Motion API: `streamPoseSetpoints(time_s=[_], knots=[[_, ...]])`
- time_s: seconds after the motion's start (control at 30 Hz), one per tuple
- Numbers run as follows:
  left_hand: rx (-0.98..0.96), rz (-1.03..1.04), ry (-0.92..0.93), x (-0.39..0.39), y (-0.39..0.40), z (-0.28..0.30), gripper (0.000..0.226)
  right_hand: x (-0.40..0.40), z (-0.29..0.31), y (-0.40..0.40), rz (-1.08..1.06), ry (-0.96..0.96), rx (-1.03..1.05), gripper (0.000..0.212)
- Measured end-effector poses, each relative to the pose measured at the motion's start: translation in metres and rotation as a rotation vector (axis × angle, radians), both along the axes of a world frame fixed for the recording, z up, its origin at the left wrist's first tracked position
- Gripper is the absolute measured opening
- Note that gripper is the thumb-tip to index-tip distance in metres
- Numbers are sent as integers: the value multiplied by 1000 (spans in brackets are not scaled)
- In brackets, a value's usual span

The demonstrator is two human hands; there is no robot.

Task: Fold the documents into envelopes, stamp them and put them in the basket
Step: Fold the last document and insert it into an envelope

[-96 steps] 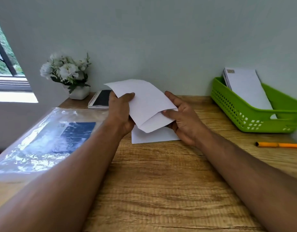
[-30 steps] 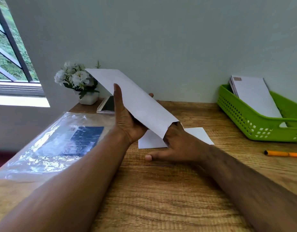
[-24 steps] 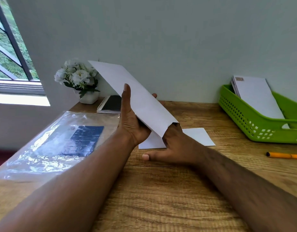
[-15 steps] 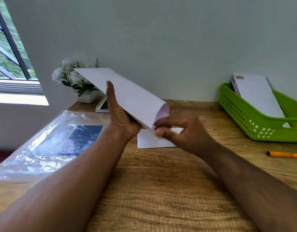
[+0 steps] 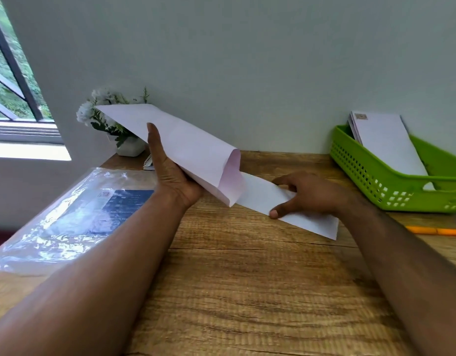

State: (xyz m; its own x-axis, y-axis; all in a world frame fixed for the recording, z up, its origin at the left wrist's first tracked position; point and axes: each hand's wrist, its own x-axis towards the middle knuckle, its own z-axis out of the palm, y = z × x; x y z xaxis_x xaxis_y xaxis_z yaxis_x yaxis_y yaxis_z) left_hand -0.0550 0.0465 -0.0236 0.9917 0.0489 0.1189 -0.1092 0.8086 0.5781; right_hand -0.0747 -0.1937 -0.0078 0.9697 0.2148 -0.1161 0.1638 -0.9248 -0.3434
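Observation:
My left hand [image 5: 170,176] grips a long white envelope [image 5: 175,142] from below, tilted up toward the flowers, its open mouth facing right. My right hand [image 5: 309,194] holds the folded white document [image 5: 263,196] between thumb and fingers, just above the wooden desk [image 5: 247,278]. The document's left end lies at the envelope's mouth; whether it is inside is hidden. At the right stands the green basket [image 5: 370,181] with white envelopes [image 5: 386,142] leaning in it, one bearing a stamp.
A clear plastic sleeve [image 5: 75,217] with a blue sheet lies at the left. A flower pot [image 5: 119,129] and a spiral notebook [image 5: 148,163] sit at the back left by the wall. An orange pen [image 5: 434,231] lies at the right edge.
My right hand left the envelope's mouth, took up the folded document from the desk and brought its end to the opening. The left hand tilted the envelope lower.

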Motion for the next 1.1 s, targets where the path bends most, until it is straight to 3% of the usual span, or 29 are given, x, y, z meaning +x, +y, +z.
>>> streamPoseSetpoints(time_s=[0.27, 0.33, 0.47, 0.53, 0.7, 0.8, 0.93, 1.1], knots=[[5, -1, 8, 2, 1, -4, 66, 5, -7, -12, -276, -17, 174, 90], [-4, 0, 11, 2, 1, -5, 64, 10, -10, -18, -297, 12, 394, 78], [-30, 9, 26, 3, 3, -4, 65, 6, 4, -21, -202, 228, 1166, 51], [-35, 30, 22, 3, 3, -4, 63, -3, 16, -26, -82, 301, 1327, 47], [-39, 40, 14, 4, 0, -3, 62, -11, 21, -32, 114, 462, 1219, 42], [-41, 31, 11, 4, -1, -4, 63, -5, 13, -32, 144, 557, 1112, 61], [-37, 21, 21, 4, -1, -5, 63, -5, 7, -18, 92, 512, 1095, 39], [-39, 33, 23, 3, -2, -4, 61, -6, 5, -3, 141, 454, 1169, 46]])
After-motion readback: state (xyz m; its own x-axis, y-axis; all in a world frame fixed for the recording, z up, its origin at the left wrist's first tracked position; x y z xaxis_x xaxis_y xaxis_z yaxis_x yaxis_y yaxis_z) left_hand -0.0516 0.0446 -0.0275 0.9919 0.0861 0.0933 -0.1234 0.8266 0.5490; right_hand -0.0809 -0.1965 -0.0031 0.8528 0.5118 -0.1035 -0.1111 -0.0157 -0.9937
